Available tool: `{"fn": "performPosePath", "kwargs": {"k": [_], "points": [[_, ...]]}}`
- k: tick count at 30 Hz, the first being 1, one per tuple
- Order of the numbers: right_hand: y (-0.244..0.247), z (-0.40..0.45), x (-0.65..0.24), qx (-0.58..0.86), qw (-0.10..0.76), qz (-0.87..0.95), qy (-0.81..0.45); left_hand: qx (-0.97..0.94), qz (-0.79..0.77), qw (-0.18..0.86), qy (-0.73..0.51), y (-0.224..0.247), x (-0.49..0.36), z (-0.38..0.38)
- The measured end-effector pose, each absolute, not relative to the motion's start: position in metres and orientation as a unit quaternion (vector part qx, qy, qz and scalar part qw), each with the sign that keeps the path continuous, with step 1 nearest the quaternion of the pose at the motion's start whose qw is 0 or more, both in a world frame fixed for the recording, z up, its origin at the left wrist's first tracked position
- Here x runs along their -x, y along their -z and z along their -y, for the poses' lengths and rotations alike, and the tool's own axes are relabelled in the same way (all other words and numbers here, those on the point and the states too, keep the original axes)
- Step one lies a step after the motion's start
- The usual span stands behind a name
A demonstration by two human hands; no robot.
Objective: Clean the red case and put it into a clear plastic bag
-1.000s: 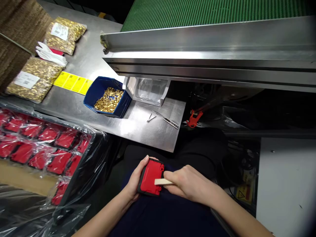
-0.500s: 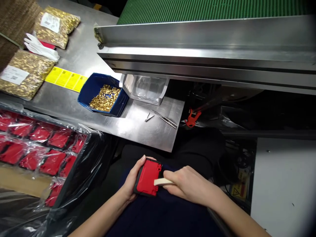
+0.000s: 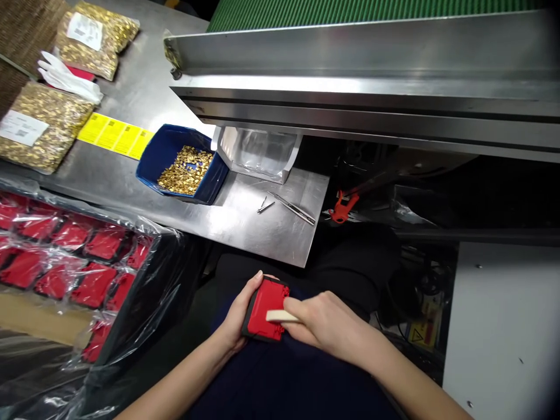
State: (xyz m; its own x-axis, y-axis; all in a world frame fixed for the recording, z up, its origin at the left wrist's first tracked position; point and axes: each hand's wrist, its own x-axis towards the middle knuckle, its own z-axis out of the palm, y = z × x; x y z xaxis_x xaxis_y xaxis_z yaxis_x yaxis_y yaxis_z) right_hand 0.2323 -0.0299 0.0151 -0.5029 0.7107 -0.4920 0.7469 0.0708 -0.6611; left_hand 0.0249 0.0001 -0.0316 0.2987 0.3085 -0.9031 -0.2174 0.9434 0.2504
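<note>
A red part with a black edge [image 3: 266, 306] is held above my lap by my left hand [image 3: 240, 312], whose fingers wrap round its left side. My right hand [image 3: 317, 322] is closed on a flat cream-coloured stick [image 3: 280, 316]. The stick's free end lies over the red face of the part; whether it touches is hard to tell. Ahead on the metal table [image 3: 245, 233] are tweezers [image 3: 292, 209] and a small metal pin-like piece [image 3: 265, 206]. Beside them stands a blue bin [image 3: 153, 154] with small gold pieces [image 3: 186, 169].
At left, a plastic-lined crate [image 3: 151, 280] holds several wrapped red parts [image 3: 94, 284]. Bags of gold pieces [image 3: 48, 125], a white glove [image 3: 70, 79] and yellow labels [image 3: 114, 136] lie on the table. A metal conveyor frame [image 3: 350, 64] crosses ahead. An orange clamp [image 3: 343, 207] is beyond the corner.
The stick and my right hand have moved a little left and up, further over the red face. The held part has shifted slightly right and up in view.
</note>
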Motion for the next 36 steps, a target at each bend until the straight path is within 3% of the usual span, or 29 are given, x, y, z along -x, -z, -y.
{"fn": "performPosePath", "kwargs": {"k": [10,14,20,24,27,30,32,34,36], "points": [[-0.04,0.026,-0.219,-0.523,0.07,-0.722,0.447,-0.043,-0.566,0.806,-0.166,0.031,-0.026,-0.001],[-0.035,-0.011,-0.22,-0.57,0.001,-0.696,0.437,0.014,-0.585,0.793,-0.17,0.033,-0.022,-0.002],[0.019,-0.089,-0.186,-0.614,-0.077,-0.624,0.477,-0.008,-0.545,0.807,-0.228,0.037,0.0,-0.009],[0.027,-0.105,-0.171,-0.639,-0.141,-0.641,0.401,-0.004,-0.52,0.816,-0.253,0.038,0.012,-0.009],[0.021,-0.087,-0.21,-0.669,-0.156,-0.626,0.368,0.018,-0.492,0.825,-0.276,0.038,0.019,-0.004],[0.036,-0.062,-0.284,-0.775,-0.07,-0.562,0.281,0.043,-0.456,0.841,-0.29,0.042,0.023,-0.001],[0.061,-0.052,-0.333,-0.808,0.064,-0.561,0.171,0.048,-0.433,0.852,-0.292,0.046,0.024,-0.001],[0.09,-0.049,-0.371,-0.761,0.171,-0.62,0.086,0.043,-0.414,0.863,-0.288,0.049,0.025,-0.002],[0.115,-0.052,-0.395,-0.689,0.217,-0.69,0.041,0.034,-0.401,0.872,-0.278,0.052,0.025,-0.002]]}}
